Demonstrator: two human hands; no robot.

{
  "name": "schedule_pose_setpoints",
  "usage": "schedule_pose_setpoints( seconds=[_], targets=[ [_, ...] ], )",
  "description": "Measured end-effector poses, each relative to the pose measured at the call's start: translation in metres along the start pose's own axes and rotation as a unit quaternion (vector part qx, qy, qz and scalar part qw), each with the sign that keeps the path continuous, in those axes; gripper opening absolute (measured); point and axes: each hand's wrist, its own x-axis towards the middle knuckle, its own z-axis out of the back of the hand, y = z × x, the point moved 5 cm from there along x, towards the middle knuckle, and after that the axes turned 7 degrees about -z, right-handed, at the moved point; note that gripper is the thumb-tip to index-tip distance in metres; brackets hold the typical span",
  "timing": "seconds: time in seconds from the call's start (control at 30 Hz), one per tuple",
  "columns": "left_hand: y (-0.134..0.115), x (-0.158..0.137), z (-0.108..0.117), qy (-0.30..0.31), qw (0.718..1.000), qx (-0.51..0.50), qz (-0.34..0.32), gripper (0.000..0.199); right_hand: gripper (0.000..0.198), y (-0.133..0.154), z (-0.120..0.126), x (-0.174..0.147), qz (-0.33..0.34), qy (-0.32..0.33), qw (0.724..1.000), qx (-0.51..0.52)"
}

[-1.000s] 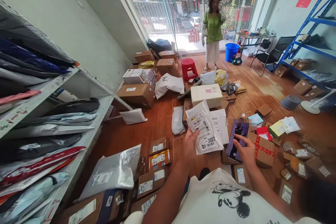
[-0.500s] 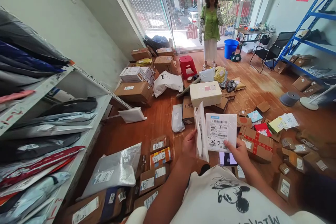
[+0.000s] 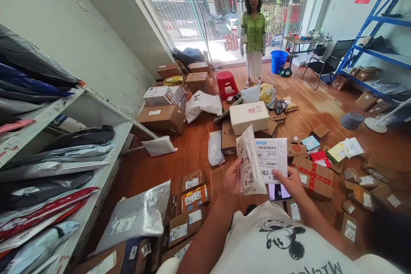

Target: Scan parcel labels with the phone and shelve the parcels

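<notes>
My left hand grips a white plastic mailer bag with a printed shipping label, tilted on edge. My right hand holds a second white mailer flat towards me, its barcode label showing "03". Under the right hand's fingers a phone is also held, its screen partly hidden. Both parcels are in front of my chest, touching each other, above the wooden floor.
Cardboard boxes and poly bags litter the floor. A metal shelf full of soft parcels stands at left. A white foam box, a red stool and a person in a green top are ahead. Blue racking at right.
The phone has gone from upright in my right hand to tucked below a second mailer. The left mailer has turned on edge, then swung back over the right one.
</notes>
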Motion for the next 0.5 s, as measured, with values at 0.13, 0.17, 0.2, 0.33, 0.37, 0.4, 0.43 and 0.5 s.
schedule_pose_setpoints(
  seconds=[0.13, 0.17, 0.2, 0.33, 0.37, 0.4, 0.43, 0.5],
  targets=[
    [0.008, 0.011, 0.0, -0.011, 1.0, -0.003, -0.009, 0.038, 0.068, -0.006, 0.012, 0.012, -0.016, -0.006, 0.999, 0.032],
    [0.01, 0.016, 0.001, -0.008, 1.0, -0.009, -0.006, 0.039, 0.069, -0.008, 0.016, 0.015, -0.024, -0.004, 0.998, 0.054],
    [0.011, 0.02, 0.004, -0.001, 1.0, -0.014, -0.001, 0.041, 0.067, -0.01, 0.021, 0.018, -0.032, 0.001, 0.996, 0.078],
    [0.005, 0.045, 0.023, 0.02, 1.0, -0.024, -0.004, 0.048, 0.071, -0.011, 0.046, 0.029, -0.006, 0.0, 0.989, 0.149],
    [0.001, 0.052, 0.031, 0.014, 1.0, -0.024, -0.012, 0.051, 0.088, -0.012, 0.054, 0.032, 0.004, -0.008, 0.987, 0.163],
    [-0.005, 0.06, 0.038, 0.004, 0.999, -0.023, -0.023, 0.055, 0.103, -0.013, 0.061, 0.036, 0.006, -0.016, 0.984, 0.177],
    [-0.011, 0.068, 0.046, -0.007, 0.999, -0.022, -0.035, 0.059, 0.112, -0.015, 0.067, 0.041, -0.001, -0.02, 0.982, 0.188],
    [-0.026, 0.083, 0.056, -0.02, 0.998, -0.023, -0.056, 0.067, 0.114, -0.021, 0.074, 0.051, -0.039, -0.01, 0.978, 0.206]
  ],
)
